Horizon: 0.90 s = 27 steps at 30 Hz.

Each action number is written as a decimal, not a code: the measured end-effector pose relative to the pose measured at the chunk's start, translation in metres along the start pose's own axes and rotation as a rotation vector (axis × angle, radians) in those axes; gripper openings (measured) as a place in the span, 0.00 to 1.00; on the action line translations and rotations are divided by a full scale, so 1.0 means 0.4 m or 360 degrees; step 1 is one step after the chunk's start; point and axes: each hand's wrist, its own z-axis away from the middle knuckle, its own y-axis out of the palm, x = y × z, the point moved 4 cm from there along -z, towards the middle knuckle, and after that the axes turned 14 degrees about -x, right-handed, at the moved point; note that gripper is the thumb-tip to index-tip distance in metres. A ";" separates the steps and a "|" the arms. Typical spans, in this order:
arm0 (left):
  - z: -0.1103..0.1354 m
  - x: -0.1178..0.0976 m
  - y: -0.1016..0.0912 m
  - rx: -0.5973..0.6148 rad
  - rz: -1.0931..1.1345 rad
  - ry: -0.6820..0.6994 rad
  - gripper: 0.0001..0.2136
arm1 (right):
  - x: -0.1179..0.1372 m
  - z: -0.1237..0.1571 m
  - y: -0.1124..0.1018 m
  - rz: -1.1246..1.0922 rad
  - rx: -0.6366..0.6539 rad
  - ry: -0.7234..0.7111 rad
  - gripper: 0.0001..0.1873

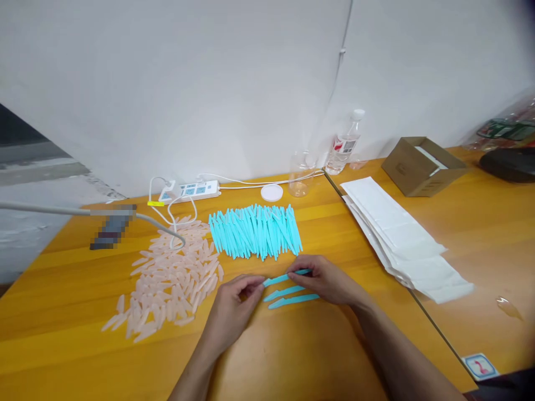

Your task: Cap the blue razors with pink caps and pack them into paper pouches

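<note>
Between my two hands lies a turquoise eyebrow razor. My right hand grips its handle end with closed fingers. My left hand pinches at its blade end; whether a cap is in those fingers is hidden. Two more turquoise razors, an upper one and a lower one, lie side by side just below, their right ends near or under my right hand. Beyond my hands is a dense row of turquoise razors. Left of my left hand spreads a loose heap of pale pink blade caps.
A power strip with white cables, a round white lid, a clear jar and a water bottle stand along the wall. White padded envelopes and a cardboard box are at right. A pixelated item lies far left.
</note>
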 end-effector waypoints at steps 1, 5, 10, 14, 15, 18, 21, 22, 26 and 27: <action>-0.004 -0.002 0.011 0.0016 -0.0076 0.0087 0.10 | 0.005 -0.001 -0.003 0.0159 -0.0077 -0.0114 0.16; -0.008 -0.014 0.036 -0.0011 -0.0375 0.0403 0.10 | 0.007 0.013 -0.007 0.0572 -0.0156 -0.0352 0.17; 0.011 -0.030 0.043 -0.0001 -0.0558 0.0640 0.12 | -0.010 0.033 -0.018 0.0646 -0.0174 -0.0307 0.16; 0.034 -0.048 0.072 0.0100 -0.0609 0.0915 0.15 | -0.028 -0.013 -0.047 0.0777 -0.0582 -0.0107 0.13; 0.038 -0.052 0.077 0.0104 -0.0612 0.0949 0.14 | -0.030 -0.033 -0.051 0.0836 -0.0702 -0.0065 0.13; 0.040 -0.055 0.065 0.0017 -0.0601 0.0941 0.15 | -0.028 -0.098 -0.041 0.0959 -0.0845 0.0014 0.17; 0.033 -0.040 0.004 -0.0130 -0.0626 0.0866 0.14 | -0.031 -0.149 -0.019 0.0958 -0.0793 0.0157 0.17; 0.030 -0.028 -0.026 -0.0184 -0.0645 0.0832 0.13 | -0.033 -0.159 -0.013 0.0944 -0.0783 0.0200 0.16; 0.016 0.039 -0.163 -0.0413 -0.0764 0.0634 0.11 | -0.036 -0.167 -0.014 0.0849 -0.0798 0.0249 0.13; 0.013 0.056 -0.191 -0.0458 -0.0805 0.0581 0.12 | -0.037 -0.163 -0.019 0.0805 -0.0804 0.0257 0.12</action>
